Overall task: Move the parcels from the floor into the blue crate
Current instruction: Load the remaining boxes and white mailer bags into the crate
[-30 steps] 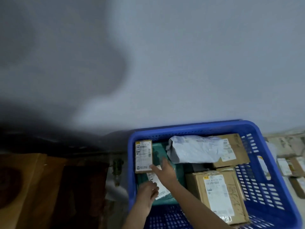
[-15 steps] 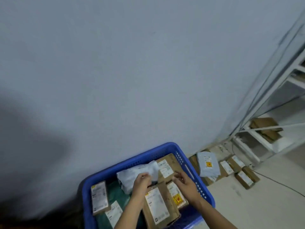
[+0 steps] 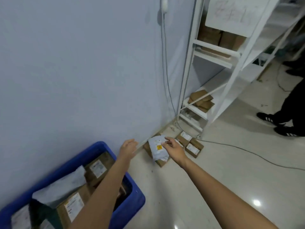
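Head view, wide-angle. Wall [image 3: 74,71], pale blue-grey, fills the upper left, beyond both sets of fingers. Floor [image 3: 206,187], glossy light tile, lies under and to the right of the outstretched arms. White shelving unit [image 3: 214,60] stands far past the right fingertips, w/ brown boxes on its shelves. Blue crate [image 3: 132,204] sits against the wall, back behind the left wrist; it holds several brown cardboard parcels w/ white labels and a grey poly bag. A second person's dark trouser legs and black shoes [image 3: 280,121] appear at the right edge, well apart from the hands. A thin cable [image 3: 247,151] runs across the floor beyond the right fingers. Grey poly mailer [image 3: 157,149] w/ a yellow sticker lies on brown floor boxes beside the skirting, directly under and just left of the right fingertips. Small labelled boxes [image 3: 189,143] lie just right of those fingertips. Left hand [image 3: 127,148]: fingers loosely extended, holding nothing, tips near the skirting, left of the mailer. Right hand [image 3: 173,148]: fingers spread and relaxed over the mailer; contact w/ it cannot be told, no grasp visible.
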{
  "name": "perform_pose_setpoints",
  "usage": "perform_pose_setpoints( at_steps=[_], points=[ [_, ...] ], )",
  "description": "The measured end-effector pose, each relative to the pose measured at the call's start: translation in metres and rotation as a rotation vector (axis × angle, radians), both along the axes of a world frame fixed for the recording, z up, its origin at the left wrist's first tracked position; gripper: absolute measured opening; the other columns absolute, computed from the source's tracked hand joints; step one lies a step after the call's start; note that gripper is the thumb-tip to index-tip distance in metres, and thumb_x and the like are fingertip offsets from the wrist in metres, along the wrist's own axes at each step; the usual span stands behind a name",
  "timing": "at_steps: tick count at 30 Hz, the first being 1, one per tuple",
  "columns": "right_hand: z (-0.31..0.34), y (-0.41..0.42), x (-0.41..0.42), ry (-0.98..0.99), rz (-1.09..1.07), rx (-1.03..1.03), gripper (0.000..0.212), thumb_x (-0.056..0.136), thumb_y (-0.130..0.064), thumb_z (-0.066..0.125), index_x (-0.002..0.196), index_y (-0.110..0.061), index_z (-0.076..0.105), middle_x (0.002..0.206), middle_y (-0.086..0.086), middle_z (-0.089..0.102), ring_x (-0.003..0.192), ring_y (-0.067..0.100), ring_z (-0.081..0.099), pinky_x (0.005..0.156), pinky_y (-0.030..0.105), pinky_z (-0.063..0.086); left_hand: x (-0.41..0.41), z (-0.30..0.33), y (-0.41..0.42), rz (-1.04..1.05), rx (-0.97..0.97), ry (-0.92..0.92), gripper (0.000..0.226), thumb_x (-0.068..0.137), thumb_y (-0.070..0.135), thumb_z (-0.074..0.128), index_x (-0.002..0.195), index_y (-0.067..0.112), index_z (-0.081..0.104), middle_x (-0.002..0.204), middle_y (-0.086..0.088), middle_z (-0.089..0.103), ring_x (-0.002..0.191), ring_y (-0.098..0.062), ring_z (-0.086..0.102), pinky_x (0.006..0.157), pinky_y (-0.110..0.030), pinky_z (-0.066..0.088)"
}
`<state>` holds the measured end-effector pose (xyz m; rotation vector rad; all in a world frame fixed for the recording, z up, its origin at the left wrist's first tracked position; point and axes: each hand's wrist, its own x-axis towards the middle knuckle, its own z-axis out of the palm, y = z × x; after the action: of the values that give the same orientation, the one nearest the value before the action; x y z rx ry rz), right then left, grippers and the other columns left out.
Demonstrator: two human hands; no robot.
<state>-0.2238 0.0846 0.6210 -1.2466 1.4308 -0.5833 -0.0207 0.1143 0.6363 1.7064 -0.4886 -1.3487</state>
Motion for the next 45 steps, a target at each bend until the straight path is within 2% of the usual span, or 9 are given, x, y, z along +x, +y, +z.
perform_pose_setpoints(
  at_steps=[8, 13, 17, 19, 25, 29, 34, 41, 45],
  points=[
    [0.008, -0.075, -0.118, 0.022, -0.073, 0.007, 0.045, 0.091, -0.038, 0.059, 0.133, -0.025, 0.051, 0.122, 0.001, 0.058, 0.109, 0.017, 0.057, 0.091, 0.031, 0.043, -0.111, -0.001, -0.085, -0.096, -0.001, -0.038, 0.02, 0.091, 0.017, 0.058, 0.111, 0.017, 0.055, 0.105, -0.005, 0.06, 0.1, -0.022, 0.056, 0.084, -0.033, 0.045],
    [0.002, -0.132, -0.18, 0.057, -0.103, 0.036, 0.04, 0.094, -0.034, 0.056, 0.131, -0.022, 0.052, 0.108, -0.003, 0.058, 0.097, 0.015, 0.056, 0.084, 0.026, 0.042, -0.166, -0.037, -0.145, -0.142, 0.054, 0.009, 0.015, 0.089, 0.02, 0.062, 0.103, 0.017, 0.058, 0.109, -0.007, 0.06, 0.105, -0.023, 0.057, 0.087, -0.034, 0.046],
    [-0.017, -0.193, -0.227, 0.16, -0.108, 0.06, 0.035, 0.094, -0.033, 0.054, 0.129, -0.026, 0.054, 0.097, -0.008, 0.06, 0.096, 0.015, 0.058, 0.08, 0.024, 0.039, -0.206, -0.073, -0.204, -0.125, 0.107, 0.055, 0.006, 0.087, 0.019, 0.064, 0.092, 0.02, 0.062, 0.1, -0.006, 0.063, 0.092, -0.019, 0.061, 0.08, -0.031, 0.047],
    [-0.025, -0.224, -0.247, 0.202, -0.123, 0.079, 0.033, 0.094, -0.032, 0.054, 0.127, -0.026, 0.056, 0.102, -0.006, 0.061, 0.1, 0.016, 0.057, 0.084, 0.024, 0.039, -0.225, -0.087, -0.233, -0.095, 0.133, 0.081, 0.005, 0.087, 0.015, 0.063, 0.088, 0.019, 0.062, 0.091, -0.005, 0.061, 0.082, -0.016, 0.058, 0.073, -0.028, 0.046],
    [-0.044, -0.306, -0.289, 0.287, -0.094, 0.135, 0.03, 0.093, -0.028, 0.059, 0.122, -0.024, 0.06, 0.099, -0.005, 0.059, 0.098, 0.016, 0.056, 0.086, 0.024, 0.037, -0.269, -0.111, -0.306, -0.087, 0.197, 0.149, 0.003, 0.086, 0.017, 0.065, 0.087, 0.019, 0.063, 0.095, -0.006, 0.065, 0.089, -0.021, 0.061, 0.074, -0.034, 0.049],
    [-0.059, -0.352, -0.295, 0.32, 0.016, 0.167, 0.029, 0.092, -0.03, 0.059, 0.121, -0.025, 0.06, 0.092, -0.01, 0.06, 0.093, 0.012, 0.055, 0.083, 0.023, 0.036, -0.278, -0.124, -0.338, -0.032, 0.247, 0.145, 0.004, 0.084, 0.018, 0.066, 0.082, 0.021, 0.064, 0.102, -0.009, 0.067, 0.099, -0.026, 0.063, 0.092, -0.043, 0.051],
    [-0.1, -0.41, -0.294, 0.391, 0.255, 0.242, 0.038, 0.092, -0.036, 0.057, 0.128, -0.025, 0.055, 0.112, -0.004, 0.059, 0.112, 0.019, 0.055, 0.094, 0.03, 0.04, -0.283, -0.147, -0.361, 0.099, 0.291, 0.148, 0.023, 0.088, 0.021, 0.062, 0.109, 0.014, 0.061, 0.11, -0.008, 0.063, 0.103, -0.024, 0.06, 0.085, -0.035, 0.048],
    [-0.193, -0.475, -0.321, 0.518, 0.564, 0.348, 0.049, 0.089, -0.043, 0.059, 0.134, -0.026, 0.049, 0.13, 0.004, 0.057, 0.119, 0.022, 0.053, 0.098, 0.031, 0.04, -0.334, -0.22, -0.375, 0.293, 0.354, 0.172, 0.024, 0.087, 0.021, 0.063, 0.109, 0.013, 0.057, 0.106, -0.008, 0.061, 0.098, -0.023, 0.056, 0.08, -0.033, 0.044],
    [-0.279, -0.494, -0.349, 0.6, 0.61, 0.356, 0.049, 0.086, -0.043, 0.064, 0.13, -0.024, 0.051, 0.127, 0.004, 0.06, 0.114, 0.019, 0.056, 0.089, 0.024, 0.04, -0.372, -0.301, -0.39, 0.32, 0.391, 0.222, 0.042, 0.05, 0.039, 0.068, 0.086, 0.02, 0.06, 0.099, -0.011, 0.063, 0.087, -0.023, 0.054, 0.071, -0.03, 0.039]
  ],
)
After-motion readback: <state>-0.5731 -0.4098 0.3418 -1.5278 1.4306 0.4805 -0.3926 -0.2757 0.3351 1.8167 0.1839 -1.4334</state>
